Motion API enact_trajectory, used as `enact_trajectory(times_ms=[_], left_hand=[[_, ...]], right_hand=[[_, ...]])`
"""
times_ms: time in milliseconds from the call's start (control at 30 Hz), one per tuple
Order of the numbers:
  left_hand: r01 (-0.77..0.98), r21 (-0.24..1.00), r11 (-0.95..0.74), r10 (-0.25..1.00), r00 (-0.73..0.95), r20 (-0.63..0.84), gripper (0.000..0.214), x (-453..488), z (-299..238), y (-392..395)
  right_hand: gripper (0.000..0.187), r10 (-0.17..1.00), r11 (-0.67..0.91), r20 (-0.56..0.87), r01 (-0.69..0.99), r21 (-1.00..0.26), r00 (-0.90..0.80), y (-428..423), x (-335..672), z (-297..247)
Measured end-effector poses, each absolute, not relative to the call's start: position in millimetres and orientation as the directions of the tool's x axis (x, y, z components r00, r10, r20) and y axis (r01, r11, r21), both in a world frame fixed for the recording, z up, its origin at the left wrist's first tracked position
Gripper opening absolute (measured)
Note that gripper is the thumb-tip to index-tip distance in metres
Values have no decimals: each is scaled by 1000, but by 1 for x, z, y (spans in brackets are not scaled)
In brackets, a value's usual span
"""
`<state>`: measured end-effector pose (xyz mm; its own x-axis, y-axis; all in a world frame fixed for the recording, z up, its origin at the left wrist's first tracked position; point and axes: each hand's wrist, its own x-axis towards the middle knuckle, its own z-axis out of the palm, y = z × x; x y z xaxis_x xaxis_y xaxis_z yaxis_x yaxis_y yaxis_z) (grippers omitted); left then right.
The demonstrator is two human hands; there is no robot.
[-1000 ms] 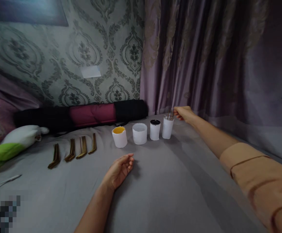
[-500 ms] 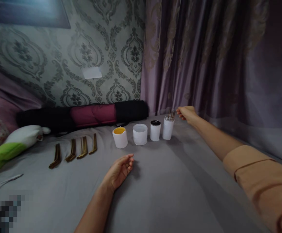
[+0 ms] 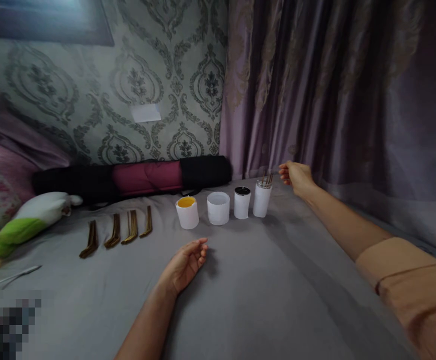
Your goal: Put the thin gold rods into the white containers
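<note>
My right hand (image 3: 296,177) hangs in the air just right of a tall white-wrapped jar (image 3: 262,201). Its fingers are loosely curled and apart from the jar, with nothing visible in them. Several thin brown sticks (image 3: 267,177) stand upright in that jar's mouth. Lower down, my left hand (image 3: 185,266) rests on its side on the grey sheet, fingers half bent and holding nothing. In front of it stand a white cup with a yellow inside (image 3: 187,216), a wide white cup (image 3: 218,212) and a white-wrapped container with a dark top (image 3: 242,205).
Several bundles of thin brown sticks (image 3: 90,240) lie in a row on the grey sheet (image 3: 240,300). A white and green plush toy (image 3: 26,222) and a metal utensil (image 3: 18,275) are at left. Behind lies a long black and maroon bag (image 3: 146,176), beside purple curtains (image 3: 278,90).
My right hand has moved slightly right, away from the sticks in the tall jar. The left hand keeps its place. The whole view has shifted a little.
</note>
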<state>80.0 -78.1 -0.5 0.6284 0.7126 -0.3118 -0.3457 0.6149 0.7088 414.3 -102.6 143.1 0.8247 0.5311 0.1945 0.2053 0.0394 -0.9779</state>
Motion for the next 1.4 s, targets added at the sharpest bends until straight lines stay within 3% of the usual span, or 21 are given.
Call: enact_trajectory(times_ms=[233, 800, 1067, 1400], left_hand=[[-346, 706, 619, 708, 634, -310, 16, 81, -1, -76], [-350, 708, 613, 710, 638, -299, 13, 80, -4, -75], [-354, 699, 621, 705, 643, -301, 13, 79, -5, -75], [-352, 706, 614, 712, 634, -302, 13, 81, -4, -75]], right_hand=[[24, 527, 210, 223, 128, -969, 820, -114, 400, 145], [21, 627, 365, 204, -52, -930, 752, -122, 347, 117], [19, 712, 350, 163, -144, -926, 683, -118, 318, 94], [22, 818, 160, 35, -170, -972, 574, -104, 271, 42]])
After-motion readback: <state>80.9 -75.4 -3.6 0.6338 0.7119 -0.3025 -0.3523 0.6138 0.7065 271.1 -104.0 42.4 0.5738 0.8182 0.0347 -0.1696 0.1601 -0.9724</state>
